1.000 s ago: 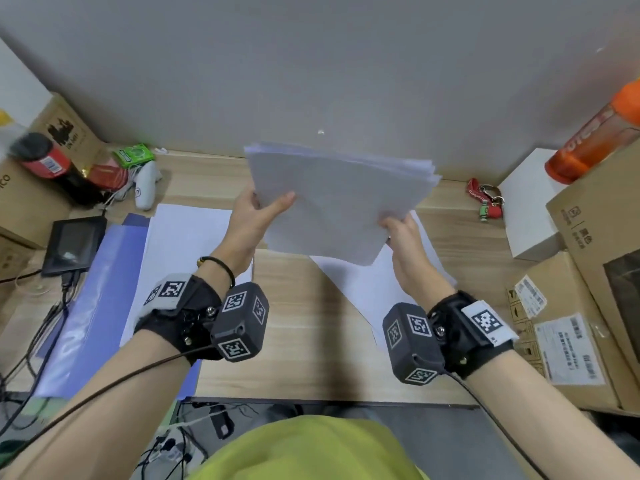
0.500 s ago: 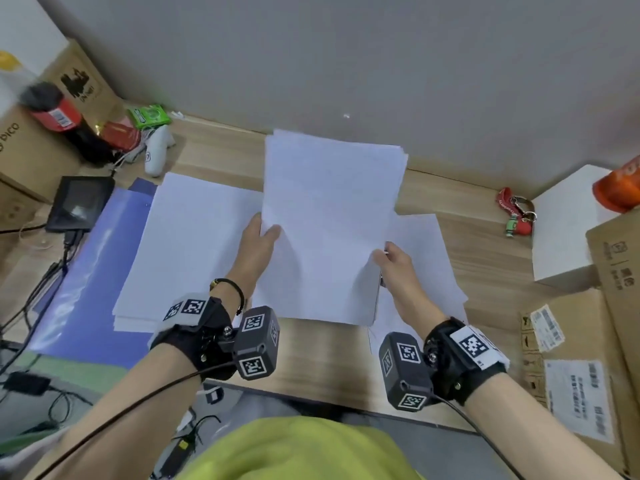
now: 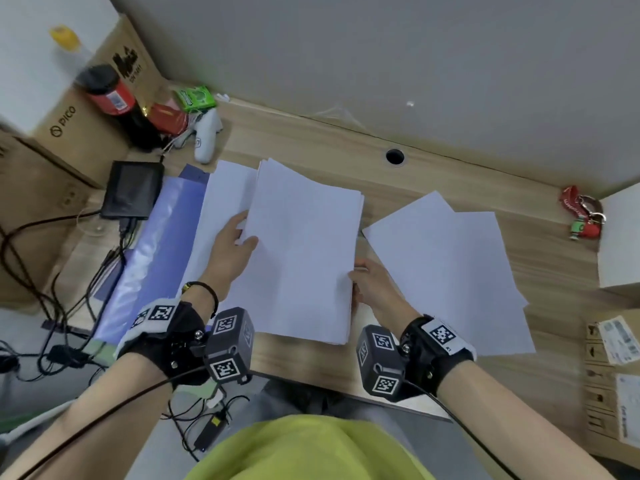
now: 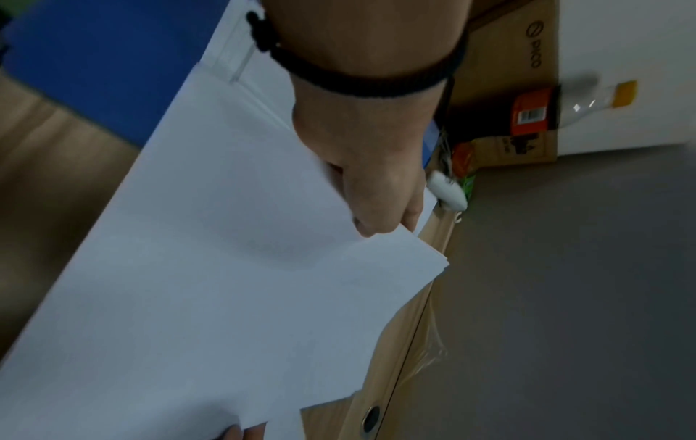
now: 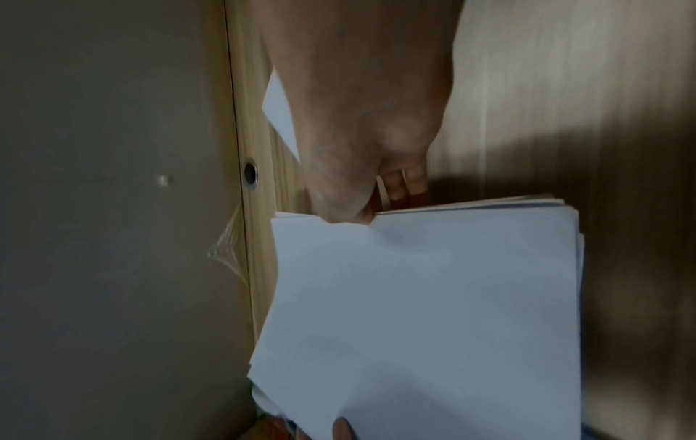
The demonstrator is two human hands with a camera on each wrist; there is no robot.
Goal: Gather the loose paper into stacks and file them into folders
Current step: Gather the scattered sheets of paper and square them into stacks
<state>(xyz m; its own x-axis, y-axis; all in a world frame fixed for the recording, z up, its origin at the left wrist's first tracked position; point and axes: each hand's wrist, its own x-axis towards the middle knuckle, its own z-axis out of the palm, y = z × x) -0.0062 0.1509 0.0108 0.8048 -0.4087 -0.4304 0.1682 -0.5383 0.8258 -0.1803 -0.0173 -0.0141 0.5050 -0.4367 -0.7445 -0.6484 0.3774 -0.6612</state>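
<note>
— Since both hands clamp one stack of paper [image 3: 304,251], why split the grip across its two long edges?

— Judging by the squared sheets, to keep them aligned. At the stack's near right edge the right hand [image 3: 372,285] pinches it, thumb on top and fingers beneath. At the left edge, farther along, the left hand [image 3: 230,251] pinches likewise, thumb over the top sheet.

— Where does the stack sit?

— Over the desk [image 3: 311,140], low, its far end overlapping another white pile [image 3: 225,199] that lies on the blue folder [image 3: 156,244] left of the stack. I cannot tell whether it rests on the desk.

— And right of the stack?

— Loose sheets [image 3: 450,271] lie fanned there, probably awaiting gathering. Beyond the stack's far end, the desk's cable hole [image 3: 394,156] stays uncovered.
</note>
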